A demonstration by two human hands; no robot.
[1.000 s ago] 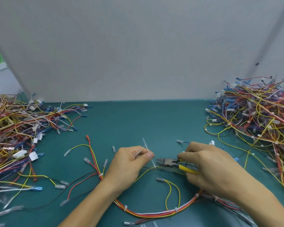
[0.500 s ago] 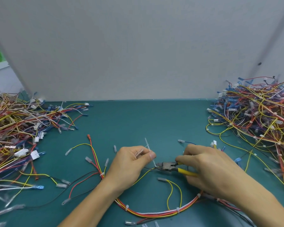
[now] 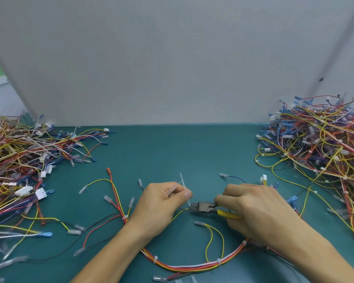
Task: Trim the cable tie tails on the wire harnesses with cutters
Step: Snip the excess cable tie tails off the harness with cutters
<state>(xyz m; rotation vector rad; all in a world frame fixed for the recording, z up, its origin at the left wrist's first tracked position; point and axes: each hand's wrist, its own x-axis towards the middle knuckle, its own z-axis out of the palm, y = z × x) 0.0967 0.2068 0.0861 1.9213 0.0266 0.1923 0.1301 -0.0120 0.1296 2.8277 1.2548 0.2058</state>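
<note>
Thin translucent tie tail [image 3: 184, 185] pinched by the left hand [image 3: 161, 205]; right hand [image 3: 258, 211] grip wraps yellow-handled steel cutters [image 3: 203, 207] (tips at its base).

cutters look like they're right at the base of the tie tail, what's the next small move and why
Probably squeeze the handles to snip. The tip of the cutters sits at the foot of the cable tie tail, where it meets the wires. The left hand pinches the tail taut, and the right hand grips the yellow handles.
</note>
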